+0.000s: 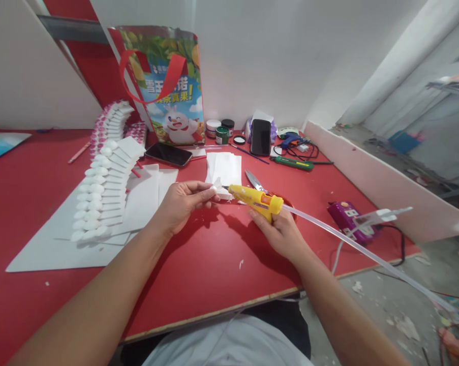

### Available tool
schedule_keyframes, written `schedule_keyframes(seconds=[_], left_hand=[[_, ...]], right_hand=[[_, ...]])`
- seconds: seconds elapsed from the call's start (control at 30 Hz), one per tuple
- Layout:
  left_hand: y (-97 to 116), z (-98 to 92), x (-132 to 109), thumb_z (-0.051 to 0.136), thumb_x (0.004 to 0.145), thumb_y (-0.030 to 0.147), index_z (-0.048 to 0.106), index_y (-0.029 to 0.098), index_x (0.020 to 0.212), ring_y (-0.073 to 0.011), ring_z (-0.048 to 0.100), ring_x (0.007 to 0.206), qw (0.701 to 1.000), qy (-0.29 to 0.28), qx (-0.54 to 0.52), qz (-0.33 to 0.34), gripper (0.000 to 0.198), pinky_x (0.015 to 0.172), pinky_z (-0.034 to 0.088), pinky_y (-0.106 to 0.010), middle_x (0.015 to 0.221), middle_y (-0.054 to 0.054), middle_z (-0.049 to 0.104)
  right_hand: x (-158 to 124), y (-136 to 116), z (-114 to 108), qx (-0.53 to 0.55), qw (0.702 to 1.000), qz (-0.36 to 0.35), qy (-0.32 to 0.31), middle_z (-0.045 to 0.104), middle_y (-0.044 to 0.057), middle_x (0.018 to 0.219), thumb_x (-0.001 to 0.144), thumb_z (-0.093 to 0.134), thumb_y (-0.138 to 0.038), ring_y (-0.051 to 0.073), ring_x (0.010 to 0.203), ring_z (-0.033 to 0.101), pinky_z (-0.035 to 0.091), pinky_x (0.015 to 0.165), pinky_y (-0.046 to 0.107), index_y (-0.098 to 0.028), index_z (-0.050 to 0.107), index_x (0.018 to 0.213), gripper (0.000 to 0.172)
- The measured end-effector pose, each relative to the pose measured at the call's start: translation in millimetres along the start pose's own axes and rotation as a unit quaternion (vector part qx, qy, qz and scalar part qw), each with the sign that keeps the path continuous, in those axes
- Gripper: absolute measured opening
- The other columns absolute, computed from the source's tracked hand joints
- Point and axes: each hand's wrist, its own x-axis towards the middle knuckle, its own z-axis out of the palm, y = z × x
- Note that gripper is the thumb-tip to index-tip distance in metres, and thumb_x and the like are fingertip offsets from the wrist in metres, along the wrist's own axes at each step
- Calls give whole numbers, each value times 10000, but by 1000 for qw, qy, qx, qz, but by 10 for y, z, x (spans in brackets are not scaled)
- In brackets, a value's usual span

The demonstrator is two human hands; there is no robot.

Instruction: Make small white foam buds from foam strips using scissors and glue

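Observation:
My right hand (280,229) is closed around a yellow hot glue gun (254,198), its nozzle pointing left. A long clear glue stick (351,241) sticks out of the gun's back end. Between the fingertips of my left hand (189,201) is a small white piece (216,187), close to the nozzle; its exact kind is too small to make out. Behind both hands lies a stack of white paper pieces (224,166). Scissors (255,180) rest just beyond the glue gun, partly hidden by it.
To the left, rows of white oval-tipped sticks (95,203) lie on white sheets (54,249). A printed bag (172,96) stands at the back, with a phone (169,154), paint jars (222,134) and a green-handled tool (294,163) nearby. A purple box (347,218) with cords sits right.

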Motion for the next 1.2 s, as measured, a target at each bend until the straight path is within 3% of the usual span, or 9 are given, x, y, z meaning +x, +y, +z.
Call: schedule_keyframes(seconds=[0.3, 0.47, 0.57, 0.7, 0.93, 1.2], left_hand=[[-5, 8, -11, 978, 586, 369, 793, 124, 865, -184, 733, 700, 1000, -6, -13, -2, 415, 731, 595, -315, 758, -74, 784], [-20, -9, -1, 978, 594, 361, 794, 124, 857, -180, 743, 712, 1000, -9, -20, -5, 399, 728, 592, -294, 757, -73, 785], [-26, -9, 5, 978, 595, 359, 796, 117, 858, -178, 742, 718, 1000, -7, -20, -4, 401, 732, 592, -289, 771, -80, 790], [-18, -3, 4, 973, 605, 360, 803, 111, 865, -159, 728, 691, 999, -18, -31, -8, 398, 742, 597, -285, 802, -96, 798], [-17, -33, -5, 961, 624, 354, 814, 119, 837, -96, 652, 617, 997, -55, -30, -36, 349, 738, 594, -253, 755, -63, 768], [-10, -38, -17, 931, 658, 339, 800, 130, 807, -77, 562, 556, 994, -97, -33, -41, 288, 802, 620, -335, 723, -42, 730]], right_hand=[[9, -14, -2, -2, 1000, 6, -6, 421, -16, 558, 985, 525, -463, 127, 532, 380, 314, 510, 282, -227, 407, 633, 440], [8, -18, -4, 17, 1000, -3, -4, 501, 0, 605, 989, 518, -444, 144, 575, 441, 353, 542, 282, -216, 484, 696, 372], [7, -22, 0, 12, 1000, -7, -8, 471, -10, 594, 983, 520, -432, 129, 554, 409, 333, 535, 279, -219, 440, 656, 398], [4, -18, 6, 0, 1000, 0, -9, 409, -23, 564, 976, 526, -447, 115, 533, 358, 297, 513, 277, -227, 380, 617, 446], [-4, -16, 6, 8, 1000, -7, -5, 449, -10, 574, 978, 521, -468, 124, 546, 387, 317, 511, 272, -217, 431, 636, 434], [3, -13, 1, 9, 1000, 6, 0, 477, -2, 581, 984, 523, -470, 139, 557, 418, 335, 531, 284, -216, 474, 669, 407]])
